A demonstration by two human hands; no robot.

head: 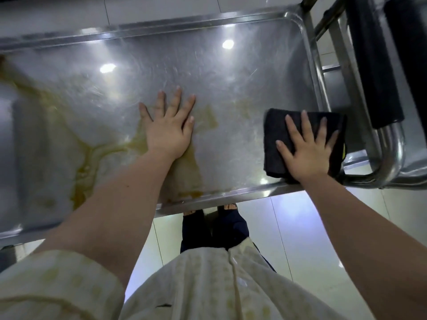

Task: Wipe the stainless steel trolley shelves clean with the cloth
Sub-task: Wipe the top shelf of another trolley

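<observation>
head view, looking straight down on the stainless steel trolley's top shelf (242, 72). mid-wipe, judging by the layout: right hand (305, 153) pressed flat on a folded black cloth (275, 132) at the shelf's near right corner, just beside the tubular handle (392, 158), fingers (305, 122) straight and spread, not curled round the fabric. left hand (169, 132) laid flat on bare steel near the middle, fingers (176, 100) straight and splayed, holding nothing, heel resting at the edge of a yellow-brown spill (85, 162). spill streaked across the left half and down to the near rim; right half swirled and seemingly mostly clean. probably partway through this shelf. next, likely: lift the left hand clear, then drag the cloth leftward into the spill under firm, flat pressure, refolding once soiled.
</observation>
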